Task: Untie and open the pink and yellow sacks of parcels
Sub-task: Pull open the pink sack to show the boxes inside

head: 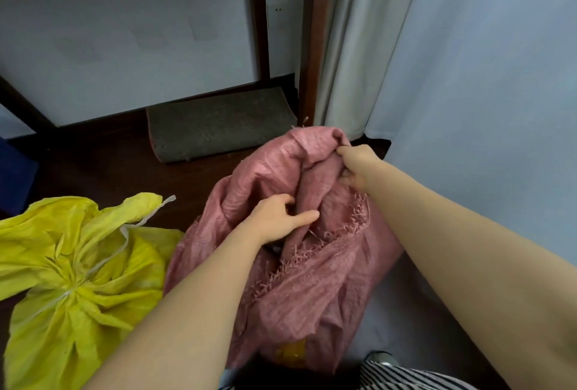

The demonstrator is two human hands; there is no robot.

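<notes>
While the pink sack (306, 280) sits on the floor (109, 165) beside the yellow sack (71, 280), the left hand (278, 218) grips a fold of its top. The right hand (356, 165) pinches its far edge.

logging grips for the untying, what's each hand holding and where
Both grip the pink sack: the right hand bunches its top edge at the far side, the left hand pinches a fold by the frayed rim.

Pink sack (312, 280): matt woven cloth, frayed edge. Yellow sack (71, 289): crinkled, glossier, probably woven plastic.
</notes>
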